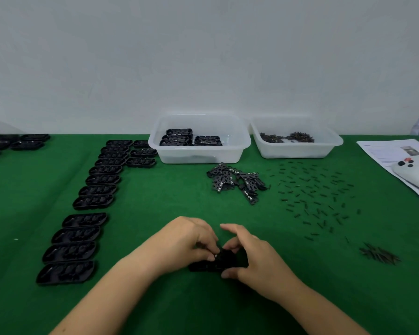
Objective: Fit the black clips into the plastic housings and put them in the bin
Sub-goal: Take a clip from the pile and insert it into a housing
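Under your fingertips, low on the green felt-covered table (179, 189), lies one black oblong plastic housing (237, 261), mostly hidden by both hands. Your left hand (189, 240) has its fingers curled down onto the housing's left part, pinching a small black clip with a pale glint (215, 256) against it. Your right hand (249, 252) grips the housing's right end, thumb on the near edge, bent fingers on the far edge, forefinger lifted straight. Whether the clip is fully seated you cannot tell.

Beyond your fingers and a little to the right sits a loose heap of flat black clips (235, 181). Further right of that, small black pins (315, 197) are scattered across the felt, with a tighter pile of thin black slivers (379, 255) near your right hand's outer side.

Well beyond your fingertips, against the wall, stands a clear plastic bin (198, 154) holding a few finished housings; just beside it on the right is a second clear plastic tray (298, 151) with dark brownish small parts.

Left of your left hand run rows of open black housings (92, 201) reaching away toward the bin.
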